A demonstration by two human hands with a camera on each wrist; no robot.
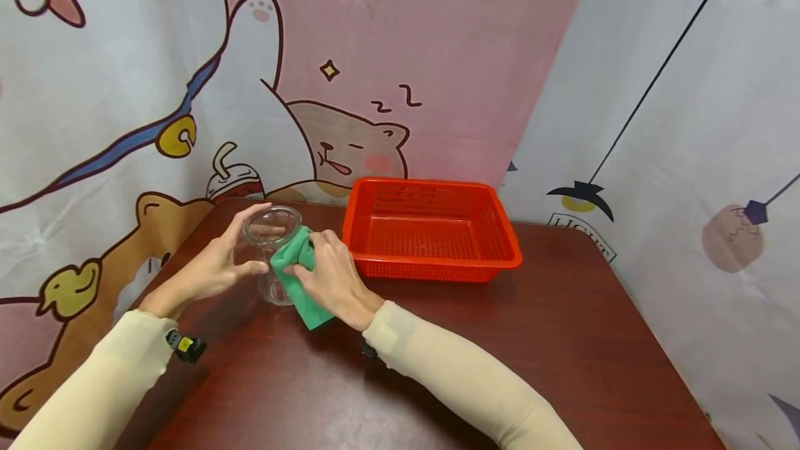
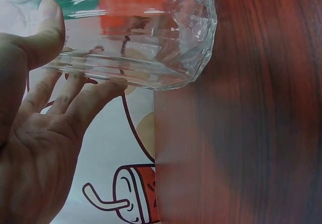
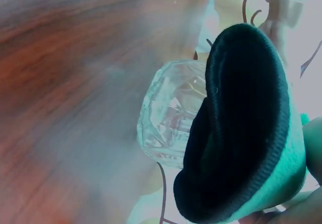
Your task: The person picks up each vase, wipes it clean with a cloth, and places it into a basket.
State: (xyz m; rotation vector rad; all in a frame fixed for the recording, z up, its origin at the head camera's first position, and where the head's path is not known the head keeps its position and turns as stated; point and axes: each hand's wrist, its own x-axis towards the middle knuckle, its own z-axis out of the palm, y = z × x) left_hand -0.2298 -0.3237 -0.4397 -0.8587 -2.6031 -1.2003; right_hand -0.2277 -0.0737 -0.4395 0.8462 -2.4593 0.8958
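My left hand (image 1: 215,262) holds a clear glass jar (image 1: 273,289), thumb on the near side and fingers round the far side. In the left wrist view the jar (image 2: 151,48) shows its faceted base, and the left hand (image 2: 50,113) grips nearer the mouth. The round mouth is uncovered and tilts slightly toward me. A green cloth (image 1: 309,307) is bunched in my right hand (image 1: 337,280), against the jar's right side near the rim. The right wrist view shows the folded cloth (image 3: 297,168) with a dark underside, hiding part of the jar (image 3: 168,116). Whether the base touches the table I cannot tell.
A red plastic basket (image 1: 437,270) with perforated walls stands behind and to the right of the hands. The dark reddish-brown wooden table (image 1: 562,339) extends to the right and front. A cartoon-printed curtain (image 1: 450,75) hangs close behind the table and along its sides.
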